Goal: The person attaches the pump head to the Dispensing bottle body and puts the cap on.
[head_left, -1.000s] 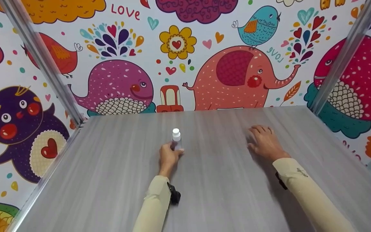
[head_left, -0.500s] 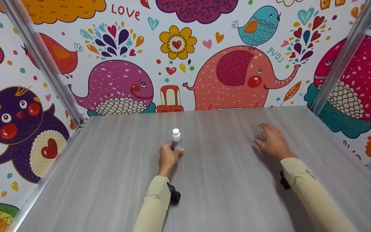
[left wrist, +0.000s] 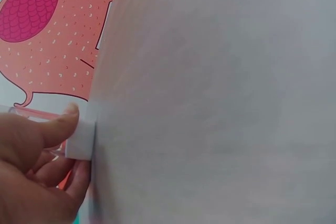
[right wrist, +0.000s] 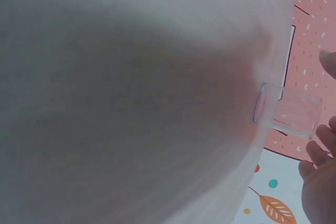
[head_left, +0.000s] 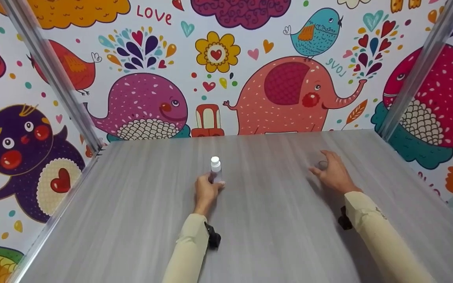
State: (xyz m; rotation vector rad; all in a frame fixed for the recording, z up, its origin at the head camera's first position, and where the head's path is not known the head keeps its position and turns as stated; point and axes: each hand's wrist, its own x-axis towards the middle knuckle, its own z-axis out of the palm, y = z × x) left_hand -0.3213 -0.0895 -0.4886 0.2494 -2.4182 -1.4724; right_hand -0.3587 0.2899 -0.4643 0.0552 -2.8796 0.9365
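Near the middle of the table, my left hand (head_left: 206,192) holds a small upright bottle (head_left: 215,167) between thumb and fingers. It has a white cap and a clear body; in the left wrist view, a white section (left wrist: 80,140) sits at the table end. At the right, my right hand (head_left: 336,175) has thumb and fingers spread around a small clear cup (right wrist: 296,111) standing on the table. Only a faint round edge of the cup shows in the head view. Thumb (right wrist: 328,62) and fingers sit to either side of it; whether a fingertip touches it, I cannot tell.
A grey wood-grain table (head_left: 266,236) lies under both hands. Behind it rises a wall (head_left: 246,47) printed with cartoon animals. Metal posts (head_left: 53,78) stand at the left and right back corners.
My right hand has shifted right, and its thumb and fingers have spread apart, with the cup's edge now showing between them. My left hand and the bottle have stayed in place.
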